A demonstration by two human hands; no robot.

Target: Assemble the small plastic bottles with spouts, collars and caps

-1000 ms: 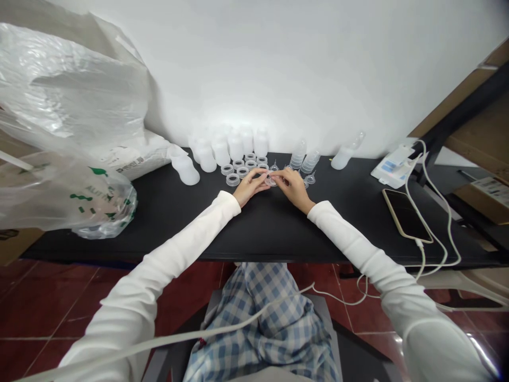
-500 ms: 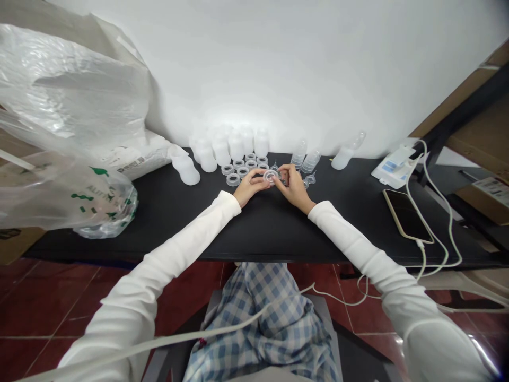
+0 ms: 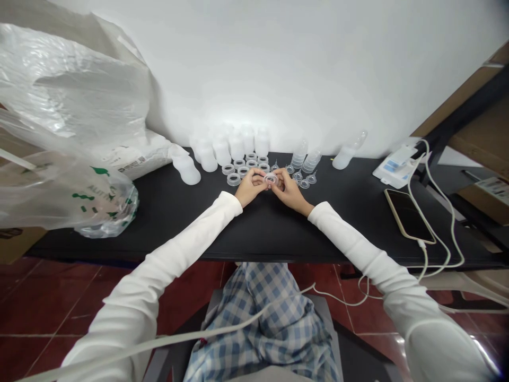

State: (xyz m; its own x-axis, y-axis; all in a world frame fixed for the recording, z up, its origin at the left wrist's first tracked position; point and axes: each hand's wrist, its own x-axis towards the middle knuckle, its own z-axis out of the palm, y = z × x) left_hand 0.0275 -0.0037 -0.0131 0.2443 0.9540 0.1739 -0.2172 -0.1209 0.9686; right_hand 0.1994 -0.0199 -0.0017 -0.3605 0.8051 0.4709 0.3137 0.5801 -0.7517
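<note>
Between my left hand (image 3: 251, 188) and my right hand (image 3: 290, 191) is a clear plastic bottle collar ring (image 3: 271, 179), pinched by the fingers of both. Any part inside the ring is too small to make out. Several similar collar rings (image 3: 234, 179) lie on the black table just left of and behind my left hand. Small clear nipples (image 3: 304, 183) lie just right of my right hand, with stacked clear caps (image 3: 311, 161) behind them. White bottles (image 3: 221, 149) stand in a group against the wall; another bottle (image 3: 186, 168) leans at their left.
A capped bottle (image 3: 349, 152) stands at the back right. A phone (image 3: 409, 216) with a white cable and a white plastic box (image 3: 395, 167) occupy the right side. Large plastic bags (image 3: 107, 199) cover the table's left end.
My right hand has shifted slightly left and down, closer to my left hand, uncovering more nipples behind it. The ring between the hands has tilted a little.
</note>
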